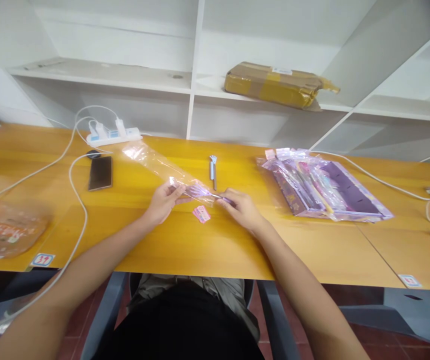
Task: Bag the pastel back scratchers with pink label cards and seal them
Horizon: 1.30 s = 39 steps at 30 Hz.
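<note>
My left hand [163,201] pinches a long clear plastic bag [158,165] near its mouth. The bag stretches from there toward the power strip at the back left. My right hand [243,207] grips the handle of a purple back scratcher [199,191] with a hand-shaped head. Its head lies at the bag's mouth, seemingly inside the film, though blur and glare obscure the edge. Just beyond my hands rests a light blue back scratcher [212,167] with a hand-shaped end and a dark handle part. Small pink printed cards [201,214] lie on the table between my forearms.
A purple box [361,192] holding packaged items stands at the right. A black phone [100,173] and a white power strip [114,136] with cables are back left. An orange package [7,227] lies far left. A taped carton [271,85] sits on the shelf.
</note>
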Available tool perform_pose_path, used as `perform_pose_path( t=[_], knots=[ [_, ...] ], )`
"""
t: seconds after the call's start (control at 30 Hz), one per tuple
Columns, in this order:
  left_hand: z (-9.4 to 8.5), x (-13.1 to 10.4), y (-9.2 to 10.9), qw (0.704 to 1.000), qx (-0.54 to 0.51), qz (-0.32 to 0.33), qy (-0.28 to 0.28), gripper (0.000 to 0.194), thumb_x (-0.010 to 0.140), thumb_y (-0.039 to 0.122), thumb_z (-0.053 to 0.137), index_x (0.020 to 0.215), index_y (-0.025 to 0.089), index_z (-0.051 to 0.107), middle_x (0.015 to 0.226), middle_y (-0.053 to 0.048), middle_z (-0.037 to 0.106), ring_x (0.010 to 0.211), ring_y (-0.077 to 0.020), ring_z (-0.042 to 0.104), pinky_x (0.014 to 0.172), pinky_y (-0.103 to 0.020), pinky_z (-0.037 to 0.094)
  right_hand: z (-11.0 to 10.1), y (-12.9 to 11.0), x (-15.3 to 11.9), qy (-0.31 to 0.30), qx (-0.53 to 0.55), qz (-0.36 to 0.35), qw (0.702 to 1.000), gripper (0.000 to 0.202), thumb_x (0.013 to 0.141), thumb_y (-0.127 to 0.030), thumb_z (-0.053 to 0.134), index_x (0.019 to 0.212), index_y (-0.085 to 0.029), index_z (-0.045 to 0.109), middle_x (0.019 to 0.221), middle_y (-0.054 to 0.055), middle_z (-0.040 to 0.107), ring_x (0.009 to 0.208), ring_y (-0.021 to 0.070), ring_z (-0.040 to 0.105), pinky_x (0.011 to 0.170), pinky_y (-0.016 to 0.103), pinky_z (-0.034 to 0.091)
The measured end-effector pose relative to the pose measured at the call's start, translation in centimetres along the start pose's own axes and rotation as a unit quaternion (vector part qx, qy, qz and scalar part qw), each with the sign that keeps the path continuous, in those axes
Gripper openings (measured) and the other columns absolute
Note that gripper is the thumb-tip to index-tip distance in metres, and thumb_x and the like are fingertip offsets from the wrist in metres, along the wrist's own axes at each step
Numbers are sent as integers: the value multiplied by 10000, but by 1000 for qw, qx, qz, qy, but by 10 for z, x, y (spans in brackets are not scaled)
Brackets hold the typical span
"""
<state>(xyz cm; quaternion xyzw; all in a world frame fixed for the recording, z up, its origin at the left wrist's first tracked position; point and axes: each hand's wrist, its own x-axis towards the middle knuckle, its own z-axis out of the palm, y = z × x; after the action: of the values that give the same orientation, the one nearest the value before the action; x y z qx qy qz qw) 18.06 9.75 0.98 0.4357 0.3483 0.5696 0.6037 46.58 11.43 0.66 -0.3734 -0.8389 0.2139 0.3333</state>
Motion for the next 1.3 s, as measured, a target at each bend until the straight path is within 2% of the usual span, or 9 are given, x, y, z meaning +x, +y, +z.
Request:
perform_pose_path(
  t=[0.2, 0.4, 0.5, 0.6, 0.7, 0.87, 1.03, 1.17, 1.3],
  knots=[
    [-1, -2, -9, 997, 14, -57, -48, 443, 817, 472, 932, 1019, 159, 694, 1056, -87, 811, 908, -246, 821, 886, -461, 704, 5, -1, -1, -12, 6, -7, 1000, 401, 1096, -547, 557, 1043, -235, 802, 839, 63, 663, 760, 213, 622, 749, 346, 494],
    [-2, 1, -6, 999, 24, -22, 3, 444, 793, 486, 944, 991, 148, 735, 993, -87, 821, 916, -243, 816, 868, -427, 700, 7, 1, -1, -17, 24, 34, 999, 376, 1049, -571, 633, 1158, -251, 796, 1003, 79, 792, 824, 234, 696, 787, 352, 528],
    [-4, 5, 2, 998, 10, 22, 54, 429, 784, 495, 949, 941, 148, 752, 989, -87, 825, 945, -230, 812, 890, -394, 685, 0, 4, -2, -37, 16, 82, 996, 378, 1077, -557, 576, 1069, -248, 792, 949, 59, 802, 766, 224, 682, 719, 334, 496],
    [-7, 8, 9, 997, -12, 33, 74, 426, 769, 490, 963, 922, 140, 774, 989, -86, 824, 973, -214, 805, 906, -354, 673, -7, 6, -2, -42, 13, 87, 995, 413, 1089, -547, 536, 977, -229, 775, 890, 56, 780, 770, 222, 676, 720, 329, 479],
    [-7, 7, 7, 998, -8, 8, 59, 418, 776, 482, 961, 938, 133, 795, 987, -96, 828, 940, -207, 804, 892, -347, 675, -8, 7, -1, -37, 36, 74, 996, 405, 1076, -547, 553, 985, -222, 779, 885, 53, 769, 771, 214, 667, 738, 325, 484],
    [-4, -1, -14, 999, 26, -26, 12, 393, 761, 446, 972, 965, 149, 814, 997, -89, 836, 926, -233, 802, 884, -401, 692, 1, 5, -1, -51, 76, 65, 994, 367, 1050, -545, 615, 1019, -234, 808, 915, 44, 779, 799, 213, 683, 760, 322, 496],
    [0, -6, -25, 996, 43, -64, -43, 415, 784, 477, 947, 982, 133, 827, 1008, -115, 844, 899, -251, 809, 876, -422, 693, 12, 2, -1, -85, 105, 86, 987, 396, 1012, -591, 660, 987, -222, 803, 861, 36, 760, 715, 181, 624, 675, 300, 467],
    [0, -3, -15, 999, 12, -39, 11, 429, 762, 501, 960, 889, 123, 802, 935, -94, 832, 856, -230, 809, 862, -397, 687, 13, 4, -4, -85, 216, 155, 960, 423, 952, -598, 739, 1145, -222, 765, 905, 27, 751, 678, 149, 592, 623, 276, 474],
    [-2, 2, -4, 998, -9, -34, 42, 488, 711, 523, 988, 901, 117, 795, 894, -89, 824, 830, -221, 808, 826, -358, 669, 7, 4, -5, -79, 294, 168, 938, 434, 903, -550, 807, 1171, -211, 778, 935, 50, 764, 737, 157, 640, 684, 293, 545]
  ],
)
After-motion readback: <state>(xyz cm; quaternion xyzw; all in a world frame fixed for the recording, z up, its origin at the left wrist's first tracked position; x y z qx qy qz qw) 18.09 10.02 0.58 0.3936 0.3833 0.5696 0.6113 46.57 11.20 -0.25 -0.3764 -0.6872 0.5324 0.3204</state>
